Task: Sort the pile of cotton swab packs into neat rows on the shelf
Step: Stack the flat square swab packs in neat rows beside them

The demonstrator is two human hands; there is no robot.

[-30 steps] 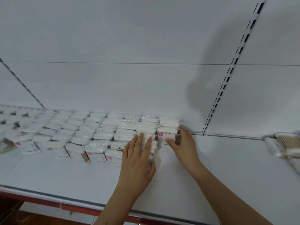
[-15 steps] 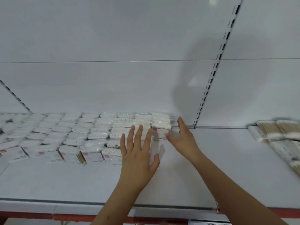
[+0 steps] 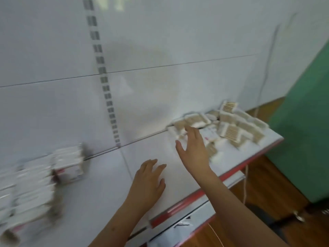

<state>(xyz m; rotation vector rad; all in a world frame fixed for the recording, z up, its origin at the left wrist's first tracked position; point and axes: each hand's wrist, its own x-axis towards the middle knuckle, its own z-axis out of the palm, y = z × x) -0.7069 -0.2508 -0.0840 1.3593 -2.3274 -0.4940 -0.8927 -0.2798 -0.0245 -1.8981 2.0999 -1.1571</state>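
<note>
On the flat white metal shelf [image 3: 106, 184], rowed white swab packs [image 3: 35, 182] lie at nine o'clock, the jumbled pile of wooden-stick swab packs [image 3: 229, 125] at two o'clock, well apart.

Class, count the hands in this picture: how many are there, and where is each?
2. The left hand hovers over bare shelf; the right hand reaches the pile of swab packs.

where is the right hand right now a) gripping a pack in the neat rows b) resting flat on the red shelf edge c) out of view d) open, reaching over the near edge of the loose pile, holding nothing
d: the right hand is spread open with straight fingers at the near edge of the loose pile of swab packs, holding nothing, while the neat rows lie far off to the left.
</note>
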